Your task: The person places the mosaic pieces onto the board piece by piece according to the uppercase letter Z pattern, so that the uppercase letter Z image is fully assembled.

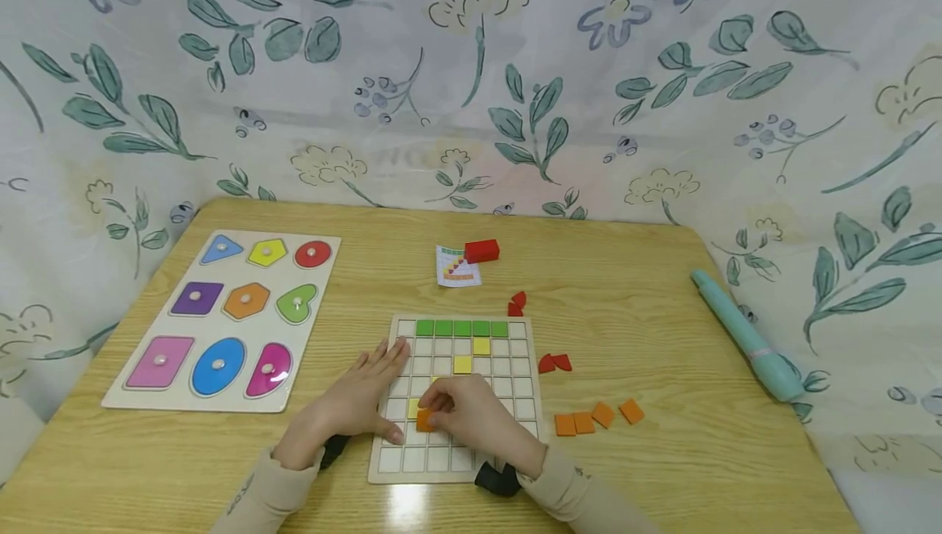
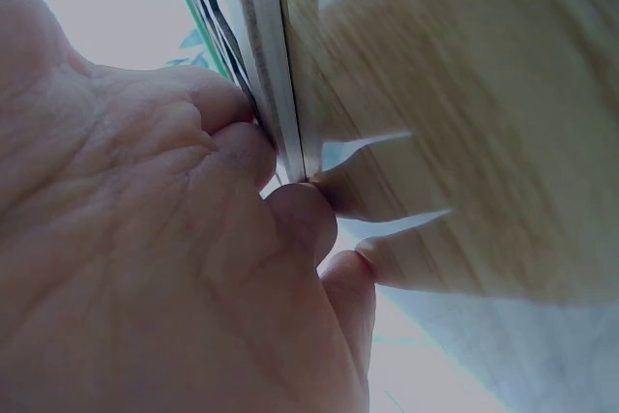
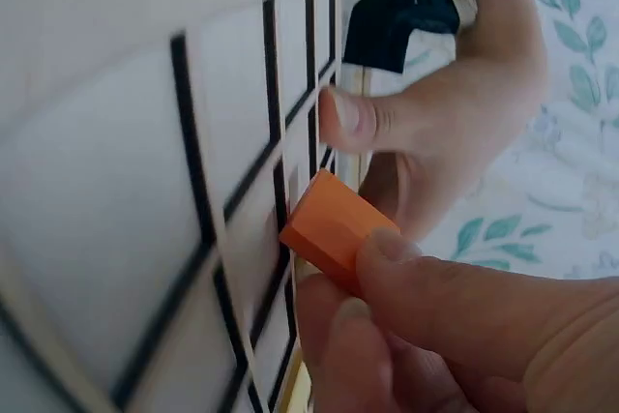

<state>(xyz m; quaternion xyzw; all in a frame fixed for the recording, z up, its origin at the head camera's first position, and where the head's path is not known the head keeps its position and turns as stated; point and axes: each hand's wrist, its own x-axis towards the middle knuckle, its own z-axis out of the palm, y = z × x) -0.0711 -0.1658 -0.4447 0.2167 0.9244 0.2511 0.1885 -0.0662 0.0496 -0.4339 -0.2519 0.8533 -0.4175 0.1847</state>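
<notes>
My right hand [image 1: 478,418] pinches an orange square tile [image 3: 334,224] between thumb and fingers, over the lower left part of a gridded wooden board [image 1: 538,403]. In the right wrist view the tile is tilted, one corner close to the grid. With fingers spread, my left hand [image 1: 353,397] rests on the board's left edge; its thumb lies over the lower cells. Green tiles [image 1: 462,328] fill most of the top row. Yellow tiles [image 1: 462,365] run diagonally down to the left, partly hidden by my right hand.
Several orange tiles [image 1: 565,424] and red curved-edged pieces [image 1: 562,362] lie right of the board. Behind it, a red block [image 1: 482,251] sits on a pattern card [image 1: 459,272]. A shape puzzle [image 1: 243,334] lies left; a teal wand-like object [image 1: 739,334] lies far right.
</notes>
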